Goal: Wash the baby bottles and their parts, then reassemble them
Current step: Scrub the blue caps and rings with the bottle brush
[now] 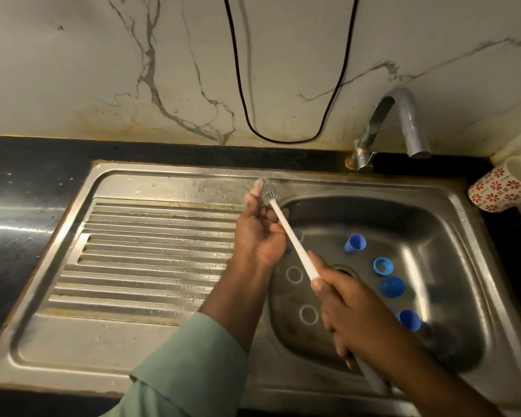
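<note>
Bottle brush point(289, 233), long and white, angles over the sink point(463, 224) rim. The right hand point(361, 323) curls around its handle; the left hand point(260, 233) pinches something small at the bristles, too hidden to name. Blue bottle parts point(383, 266) and clear rings point(309, 315) lie in the basin near the drain. They look light, rigid and probably wet-slippery, best gripped by their rims.
</note>
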Tool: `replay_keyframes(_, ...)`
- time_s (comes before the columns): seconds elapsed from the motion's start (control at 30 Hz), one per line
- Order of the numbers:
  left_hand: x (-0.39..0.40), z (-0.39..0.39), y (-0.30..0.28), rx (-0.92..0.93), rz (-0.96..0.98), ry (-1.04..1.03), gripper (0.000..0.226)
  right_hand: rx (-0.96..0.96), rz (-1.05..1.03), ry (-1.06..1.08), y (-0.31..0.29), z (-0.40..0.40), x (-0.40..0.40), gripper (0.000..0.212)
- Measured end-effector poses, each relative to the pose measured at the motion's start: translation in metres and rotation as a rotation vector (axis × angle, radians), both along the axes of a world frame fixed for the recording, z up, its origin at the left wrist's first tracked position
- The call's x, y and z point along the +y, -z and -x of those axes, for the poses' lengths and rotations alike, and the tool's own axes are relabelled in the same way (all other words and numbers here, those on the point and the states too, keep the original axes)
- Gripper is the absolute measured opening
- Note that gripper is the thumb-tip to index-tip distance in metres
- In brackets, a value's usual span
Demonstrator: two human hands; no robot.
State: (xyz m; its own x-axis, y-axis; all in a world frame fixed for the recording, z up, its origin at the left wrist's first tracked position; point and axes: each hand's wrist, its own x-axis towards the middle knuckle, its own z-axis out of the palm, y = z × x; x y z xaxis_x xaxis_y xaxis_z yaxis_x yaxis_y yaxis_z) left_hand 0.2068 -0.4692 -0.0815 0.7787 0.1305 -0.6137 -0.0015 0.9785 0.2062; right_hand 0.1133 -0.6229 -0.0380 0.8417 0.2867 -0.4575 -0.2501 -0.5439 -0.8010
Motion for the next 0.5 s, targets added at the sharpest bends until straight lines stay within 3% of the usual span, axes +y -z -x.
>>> replay_keyframes(0.17,0.01,-0.006,-0.005,0.054,0.052,-0.095,0.027,-0.029,0.048,-0.041,-0.005,0.003,-0.001,0.043)
replay_keyframes(0.33,-0.006,-0.005,-0.005,0.119,-0.05,-0.09,0.031,-0.054,0.133,-0.038,0.0,-0.003,0.011,0.043)
replay_keyframes(0.5,0.003,-0.005,-0.006,0.161,-0.029,-0.064,0.025,-0.02,0.151,-0.051,-0.004,0.014,-0.004,0.035)
